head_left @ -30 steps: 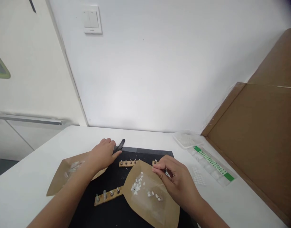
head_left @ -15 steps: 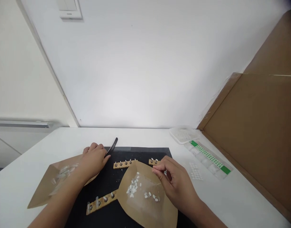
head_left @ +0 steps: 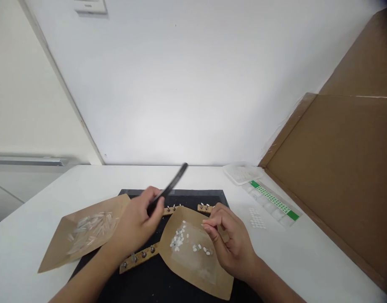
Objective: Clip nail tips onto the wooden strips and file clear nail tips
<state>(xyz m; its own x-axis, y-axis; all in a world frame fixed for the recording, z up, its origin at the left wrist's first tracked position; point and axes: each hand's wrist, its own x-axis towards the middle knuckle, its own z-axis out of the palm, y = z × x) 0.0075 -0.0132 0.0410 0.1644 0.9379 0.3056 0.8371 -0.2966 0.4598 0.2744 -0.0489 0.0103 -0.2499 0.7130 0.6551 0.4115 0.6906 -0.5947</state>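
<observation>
My left hand is closed around black tweezers, which slant up and away to the right. Over the right part of a brown paper tray, my right hand pinches thumb and forefinger together; whatever lies between the fingertips is too small to make out. Small white oval pieces are scattered in that tray. Beside my left forearm, another brown paper tray holds many clear little tubes. A wooden strip with metal studs runs up to the middle tray.
Two more studded strips, one at the back and one at the right, lie on the black mat. Rows of white dots, a green-labelled clear case and a translucent lid stand right, near a cardboard wall.
My left hand has moved right, away from the left tray, lifting the tweezers over the mat. My right hand stays pinched above the middle tray. The view has shifted slightly.
</observation>
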